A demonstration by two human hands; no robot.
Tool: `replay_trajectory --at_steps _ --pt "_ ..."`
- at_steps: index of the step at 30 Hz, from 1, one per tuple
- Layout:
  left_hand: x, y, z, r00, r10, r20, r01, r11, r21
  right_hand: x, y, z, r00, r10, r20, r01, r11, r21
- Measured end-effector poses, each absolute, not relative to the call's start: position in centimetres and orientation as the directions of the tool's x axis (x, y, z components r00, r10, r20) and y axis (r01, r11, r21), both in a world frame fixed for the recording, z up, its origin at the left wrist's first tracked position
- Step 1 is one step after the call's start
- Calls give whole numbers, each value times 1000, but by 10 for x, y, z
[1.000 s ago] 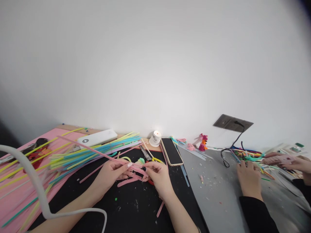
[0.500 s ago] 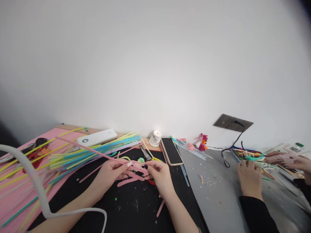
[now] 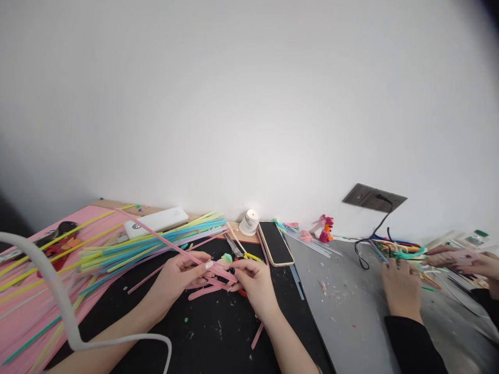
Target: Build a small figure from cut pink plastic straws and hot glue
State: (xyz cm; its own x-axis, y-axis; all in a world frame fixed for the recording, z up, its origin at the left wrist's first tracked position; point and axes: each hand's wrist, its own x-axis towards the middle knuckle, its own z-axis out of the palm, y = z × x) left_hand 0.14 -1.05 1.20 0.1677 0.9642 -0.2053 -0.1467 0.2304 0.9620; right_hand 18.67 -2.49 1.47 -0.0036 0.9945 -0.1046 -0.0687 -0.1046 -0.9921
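Note:
Between my two hands is a pink pipe cleaner (image 3: 163, 240), its long end sticking out up and to the left. My left hand (image 3: 180, 278) pinches it with thumb and fingers. My right hand (image 3: 253, 283), closed too, grips its other part, which looks folded or bent; the exact shape is partly hidden by fingers. Just below lies a loose pink strip (image 3: 205, 292) on the black mat (image 3: 210, 337). Behind my fingers are a small pale green and peach piece (image 3: 226, 257) and scissors or pliers with yellow handles (image 3: 251, 256).
Many coloured pipe cleaners (image 3: 156, 246) lie at left beside a white power bank (image 3: 156, 222). A paper cup (image 3: 249, 222) and a phone (image 3: 276, 243) stand behind. A white cable or arm (image 3: 64, 301) crosses the left foreground. At right another person's hands (image 3: 401, 291) work over colourful strips.
The pink pipe cleaner's long end has swung right and upward. My fingers have shifted slightly along the folded part, and both hands still hold it.

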Motion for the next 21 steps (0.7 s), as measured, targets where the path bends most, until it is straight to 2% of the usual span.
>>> replay_trajectory --at_steps 8,21 --pt "3 -12 17 258 949 -183 -107 216 971 186 -26 15 -32 997 -72 -24 -73 -997" --pt "2 -10 11 210 961 -179 -138 210 968 188 -24 12 -22 998 -51 -1 -51 -999"
